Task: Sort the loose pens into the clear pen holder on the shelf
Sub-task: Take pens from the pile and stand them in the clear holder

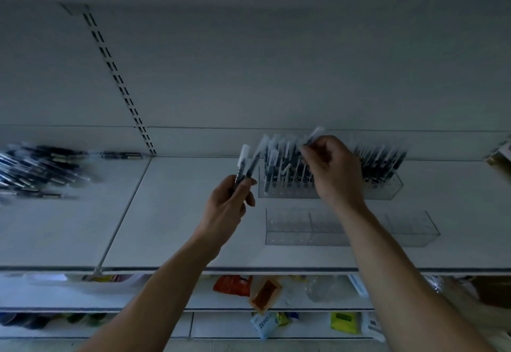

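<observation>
Lower packet [262,324] reads "ZERO"; left hand [226,208] grips two pens [242,162] just beside clear pen holder [384,190], right hand [336,170] pinches one pen [315,133] above it.

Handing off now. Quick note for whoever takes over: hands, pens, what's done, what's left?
Left hand grips two pens, tips up, just left of the rear clear holder.
Right hand pinches a single pen above that holder.
Done: the rear clear holder already has many pens standing in it.
Left: seat the three held pens, then work through the loose pile at the left end of the shelf. Front clear holder shows no pens.
</observation>
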Motion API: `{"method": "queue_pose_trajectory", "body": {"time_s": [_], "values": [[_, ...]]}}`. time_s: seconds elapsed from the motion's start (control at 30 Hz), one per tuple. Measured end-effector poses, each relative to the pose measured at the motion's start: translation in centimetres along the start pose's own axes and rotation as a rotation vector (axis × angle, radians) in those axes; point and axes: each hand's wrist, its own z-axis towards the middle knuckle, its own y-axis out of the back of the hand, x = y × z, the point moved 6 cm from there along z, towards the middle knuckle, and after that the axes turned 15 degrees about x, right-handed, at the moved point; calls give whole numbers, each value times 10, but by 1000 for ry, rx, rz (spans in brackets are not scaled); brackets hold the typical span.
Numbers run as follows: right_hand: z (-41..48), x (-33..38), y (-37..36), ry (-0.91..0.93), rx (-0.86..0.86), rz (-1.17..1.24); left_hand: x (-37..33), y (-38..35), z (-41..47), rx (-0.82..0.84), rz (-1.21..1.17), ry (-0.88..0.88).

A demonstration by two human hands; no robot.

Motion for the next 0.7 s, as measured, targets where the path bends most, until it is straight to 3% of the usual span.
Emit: {"method": "queue_pose_trajectory", "body": {"time_s": [0.33,0.57,0.7], "values": [[10,8,-24,-15,56,-183,10,8,-1,17,-69,7],[6,-11,-47,-98,195,-346,6,5,-1,41,-52,-12],[8,-15,-53,-141,194,-307,2,-2,0,67,-43,-21]]}}
